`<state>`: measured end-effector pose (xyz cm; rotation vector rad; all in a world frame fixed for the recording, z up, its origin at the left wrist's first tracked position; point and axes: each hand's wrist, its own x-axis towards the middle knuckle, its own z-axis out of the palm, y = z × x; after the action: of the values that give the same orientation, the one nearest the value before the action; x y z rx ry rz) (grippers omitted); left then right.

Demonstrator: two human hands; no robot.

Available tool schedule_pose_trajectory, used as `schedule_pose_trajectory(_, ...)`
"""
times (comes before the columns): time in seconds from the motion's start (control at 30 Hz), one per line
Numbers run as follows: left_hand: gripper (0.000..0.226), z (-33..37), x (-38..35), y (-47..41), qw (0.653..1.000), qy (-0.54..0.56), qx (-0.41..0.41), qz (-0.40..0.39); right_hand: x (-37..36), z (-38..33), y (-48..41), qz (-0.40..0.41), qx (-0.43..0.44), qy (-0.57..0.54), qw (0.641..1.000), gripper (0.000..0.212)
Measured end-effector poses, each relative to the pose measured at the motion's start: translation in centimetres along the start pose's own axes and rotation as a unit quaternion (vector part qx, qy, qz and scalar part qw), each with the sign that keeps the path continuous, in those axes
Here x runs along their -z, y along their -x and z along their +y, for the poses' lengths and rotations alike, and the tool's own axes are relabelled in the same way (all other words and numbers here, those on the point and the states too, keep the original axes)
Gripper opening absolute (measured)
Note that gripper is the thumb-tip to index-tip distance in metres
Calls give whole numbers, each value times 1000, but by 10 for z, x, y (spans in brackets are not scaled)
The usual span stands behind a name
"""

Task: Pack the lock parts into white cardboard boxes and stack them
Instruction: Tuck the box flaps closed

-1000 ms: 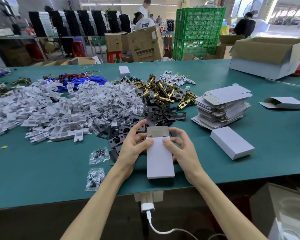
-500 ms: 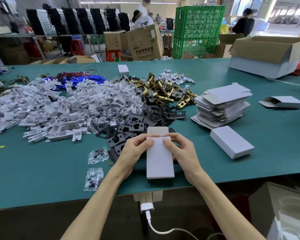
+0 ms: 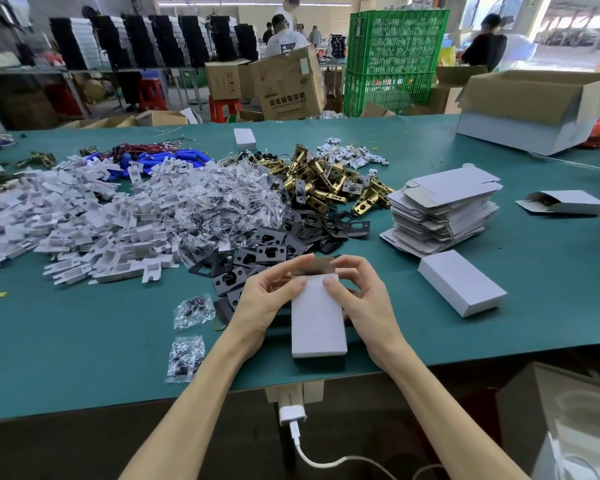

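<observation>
A small white cardboard box (image 3: 317,320) lies near the front edge of the green table (image 3: 84,341), its far end flap (image 3: 317,266) open. My left hand (image 3: 267,299) holds its left side, thumb on top. My right hand (image 3: 361,299) holds the right side, thumb on the lid and fingers curled at the flap. Behind lie black lock plates (image 3: 267,247), brass latches (image 3: 326,185), bagged screws (image 3: 215,209) and white plastic inserts (image 3: 66,223). A closed white box (image 3: 461,287) lies to the right.
A stack of flat box blanks (image 3: 440,209) stands at right, with an open-ended white box (image 3: 565,202) beyond it. Two screw bags (image 3: 187,330) lie left of my hands. A large carton (image 3: 534,109) sits at the far right. People work behind the table.
The box has stayed in place between my hands. My fingers have shifted at the far flap, which is now bent lower toward the opening.
</observation>
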<state>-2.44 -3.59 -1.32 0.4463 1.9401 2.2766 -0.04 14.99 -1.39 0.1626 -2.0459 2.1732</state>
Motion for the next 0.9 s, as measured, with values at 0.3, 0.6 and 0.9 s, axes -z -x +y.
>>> schedule_pose_trajectory(0.3, 37, -3, -5, -1, 997, -71, 21, 29, 0, 4, -4, 1, -25, -7, 1000, 14)
schedule_pose_trajectory(0.6, 24, -2, -7, 0, 997, -77, -1, 32, 3, 0, -1, -21, -34, 5, 999, 14)
schedule_pose_trajectory(0.9, 23, -1, -6, 0, 997, -76, -3, 33, 4, -3, 1, -28, -43, 22, 998, 19)
